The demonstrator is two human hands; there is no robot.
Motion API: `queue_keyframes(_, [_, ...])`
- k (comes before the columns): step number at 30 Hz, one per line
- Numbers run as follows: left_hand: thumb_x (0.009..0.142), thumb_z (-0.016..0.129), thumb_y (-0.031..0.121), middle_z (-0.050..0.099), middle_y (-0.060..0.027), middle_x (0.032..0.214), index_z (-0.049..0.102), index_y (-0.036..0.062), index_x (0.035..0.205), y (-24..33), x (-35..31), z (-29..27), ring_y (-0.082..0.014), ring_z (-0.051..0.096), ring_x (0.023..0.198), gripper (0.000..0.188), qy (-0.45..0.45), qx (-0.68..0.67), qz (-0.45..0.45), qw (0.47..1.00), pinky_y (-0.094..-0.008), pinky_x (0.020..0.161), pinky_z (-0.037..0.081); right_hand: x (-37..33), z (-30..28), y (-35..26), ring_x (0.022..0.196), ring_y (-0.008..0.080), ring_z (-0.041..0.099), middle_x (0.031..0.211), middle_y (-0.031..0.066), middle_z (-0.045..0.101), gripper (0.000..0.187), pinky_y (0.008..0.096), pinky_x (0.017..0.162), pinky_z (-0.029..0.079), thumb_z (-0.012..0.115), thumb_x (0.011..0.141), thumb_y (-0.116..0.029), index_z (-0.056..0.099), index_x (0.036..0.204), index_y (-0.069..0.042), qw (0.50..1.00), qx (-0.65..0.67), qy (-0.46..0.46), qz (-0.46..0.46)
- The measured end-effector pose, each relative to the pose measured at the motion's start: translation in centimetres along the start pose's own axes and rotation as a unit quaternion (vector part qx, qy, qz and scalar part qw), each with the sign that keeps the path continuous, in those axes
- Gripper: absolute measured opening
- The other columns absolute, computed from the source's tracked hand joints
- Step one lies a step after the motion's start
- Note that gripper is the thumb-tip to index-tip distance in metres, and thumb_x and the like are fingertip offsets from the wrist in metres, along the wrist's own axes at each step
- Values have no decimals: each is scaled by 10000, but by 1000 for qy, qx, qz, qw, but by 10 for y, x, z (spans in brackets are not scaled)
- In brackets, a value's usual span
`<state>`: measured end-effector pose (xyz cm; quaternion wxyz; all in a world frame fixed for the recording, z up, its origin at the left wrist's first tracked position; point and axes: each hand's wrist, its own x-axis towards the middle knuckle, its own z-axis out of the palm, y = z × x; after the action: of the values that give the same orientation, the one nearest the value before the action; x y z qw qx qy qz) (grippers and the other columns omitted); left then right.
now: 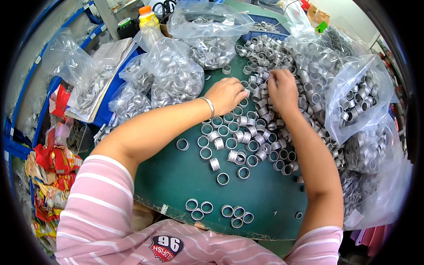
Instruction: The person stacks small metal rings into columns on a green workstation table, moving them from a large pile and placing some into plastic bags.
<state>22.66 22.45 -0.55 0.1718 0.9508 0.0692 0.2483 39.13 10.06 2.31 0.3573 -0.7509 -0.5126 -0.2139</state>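
A big heap of short silver metal rings (260,115) covers the right half of a dark green table (176,176). My left hand (226,93), with a thin bangle on its wrist, rests fingers down on the heap's left edge. My right hand (282,88) lies on the heap just right of it, fingers curled into the rings. Whether either hand grips a ring is hidden by the fingers. Single rings stand on end in loose rows below the hands, and several more rings (221,211) lie near the table's front edge.
Clear plastic bags full of rings stand at the back (207,35), back left (168,75) and right (357,97). A yellow bottle with an orange cap (148,17) stands behind them. Blue shelving and coloured wrappers (48,176) are at left.
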Motion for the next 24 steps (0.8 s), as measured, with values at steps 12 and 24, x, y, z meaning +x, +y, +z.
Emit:
queue_keyframes(12, [882, 538, 389, 387, -210, 1298, 494, 10, 1166, 4, -29, -10, -383, 346, 1225, 476, -102, -92, 12, 990, -432, 1026, 302, 59, 52, -9, 960, 263, 587, 981, 90, 639, 268, 408, 833, 447, 610, 789, -298, 685, 845, -47, 964, -184, -119, 153])
queue_keyframes(24, [816, 615, 412, 366, -232, 1306, 463, -20, 1189, 7, -28, -3, -411, 316, 1238, 591, -75, -61, 62, 993, -457, 1042, 276, 52, 95, -26, 848, 332, 625, 855, 205, 641, 351, 412, 754, 487, 706, 734, -324, 663, 876, -6, 976, -46, -211, -6])
